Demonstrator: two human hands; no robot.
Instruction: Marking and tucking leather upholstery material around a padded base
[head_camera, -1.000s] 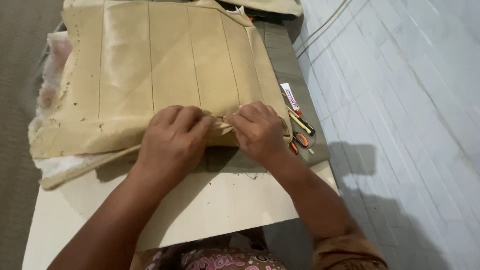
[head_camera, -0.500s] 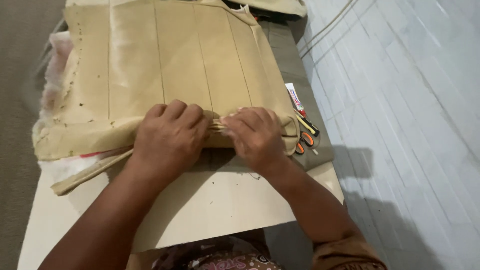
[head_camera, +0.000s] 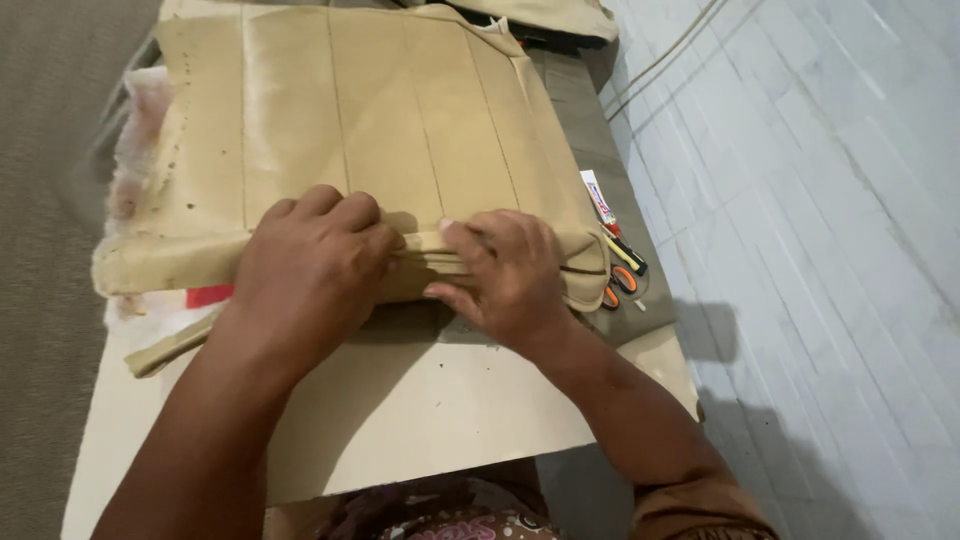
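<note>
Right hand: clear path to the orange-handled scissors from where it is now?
Probably yes. The right hand rests on the folded near edge of the tan cover; the scissors lie just to its right on the table, partly tucked under the cover's corner, nothing else between.

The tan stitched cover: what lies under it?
Under the tan stitched cover, white fluffy padding and something red show at its left edge, orange-handled scissors at its right. Whatever lies beneath its middle is covered.

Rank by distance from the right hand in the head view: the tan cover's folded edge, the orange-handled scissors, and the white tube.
From the right hand:
1. Tan cover's folded edge, under its fingers.
2. Orange-handled scissors, just right of the cover's corner.
3. White tube, farther up the table's right edge.
</note>
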